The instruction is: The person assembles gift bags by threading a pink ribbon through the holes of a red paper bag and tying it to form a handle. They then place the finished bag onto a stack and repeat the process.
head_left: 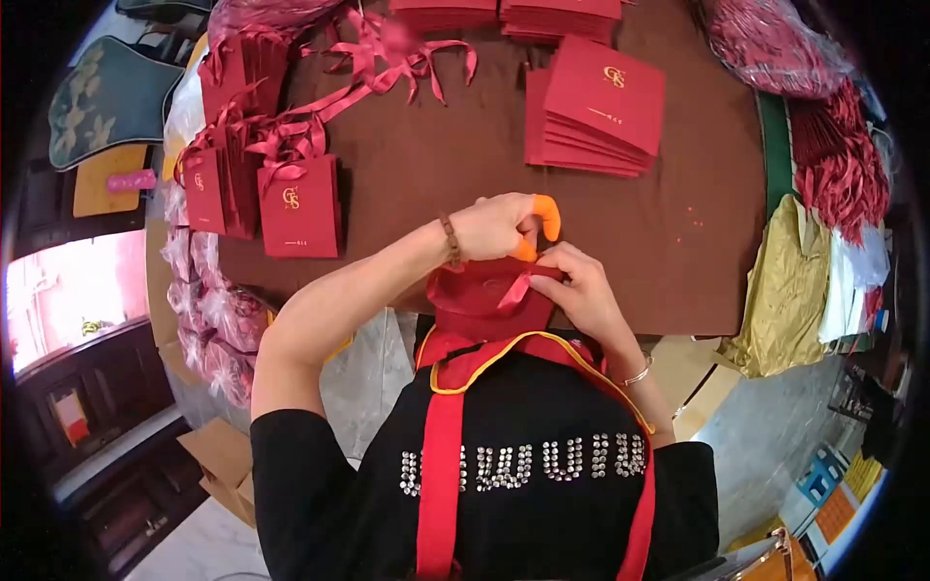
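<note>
Close to my apron is a red paper gift bag (pixel 470 308), its upper edge tilted toward the table. My left hand (pixel 496 230) wears orange finger covers on two digits. Its fingers are curled, and the lower covered tip presses on the bag's top edge; the inner fingers are partly hidden. At the bag's right corner, my right hand (pixel 584 293) is closed, thumb and fingertips pinching a shiny red ribbon (pixel 515 290) that lies along the bag.
A stack of flat red bags (pixel 601 111) lies ahead on the brown cloth (pixel 426 174). Finished-looking bags with ribbons (pixel 298 218) stand at the left, near loose ribbons (pixel 383 58). Wrapped bundles (pixel 775 44) and a gold plastic bag (pixel 785 290) line the right edge.
</note>
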Demonstrator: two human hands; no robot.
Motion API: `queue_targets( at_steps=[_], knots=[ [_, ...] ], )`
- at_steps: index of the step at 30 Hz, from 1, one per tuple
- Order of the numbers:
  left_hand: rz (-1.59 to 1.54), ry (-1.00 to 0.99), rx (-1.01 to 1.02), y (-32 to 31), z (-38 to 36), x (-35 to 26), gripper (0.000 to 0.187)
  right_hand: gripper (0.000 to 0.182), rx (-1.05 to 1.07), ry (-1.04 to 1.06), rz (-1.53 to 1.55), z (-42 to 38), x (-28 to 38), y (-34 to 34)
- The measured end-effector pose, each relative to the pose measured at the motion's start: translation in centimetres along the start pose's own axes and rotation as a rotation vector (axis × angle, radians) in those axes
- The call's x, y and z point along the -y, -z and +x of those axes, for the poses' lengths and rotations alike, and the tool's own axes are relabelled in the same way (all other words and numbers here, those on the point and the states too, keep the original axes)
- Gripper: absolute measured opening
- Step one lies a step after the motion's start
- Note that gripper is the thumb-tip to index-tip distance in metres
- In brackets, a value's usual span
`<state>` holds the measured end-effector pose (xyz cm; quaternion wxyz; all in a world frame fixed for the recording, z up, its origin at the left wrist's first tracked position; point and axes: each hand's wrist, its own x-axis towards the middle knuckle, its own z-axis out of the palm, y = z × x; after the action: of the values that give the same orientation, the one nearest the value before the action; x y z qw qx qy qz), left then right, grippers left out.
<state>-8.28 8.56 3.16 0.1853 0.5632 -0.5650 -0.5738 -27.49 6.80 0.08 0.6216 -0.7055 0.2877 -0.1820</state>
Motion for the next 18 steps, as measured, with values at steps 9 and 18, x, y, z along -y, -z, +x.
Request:
queue_targets(
  at_steps=[9,18],
  knots=[
    [-0.239,-0.087,0.205,0.8,1.3,2.0,0.027,0.012,0.111,-0.09,0.034,0.6,-0.4,0.7],
    [-0.44,-0.06,0.205,0.4,2.2,2.8,0.026,0.011,0.106,-0.072,-0.029,0.6,-0.4,1.1]
  ],
)
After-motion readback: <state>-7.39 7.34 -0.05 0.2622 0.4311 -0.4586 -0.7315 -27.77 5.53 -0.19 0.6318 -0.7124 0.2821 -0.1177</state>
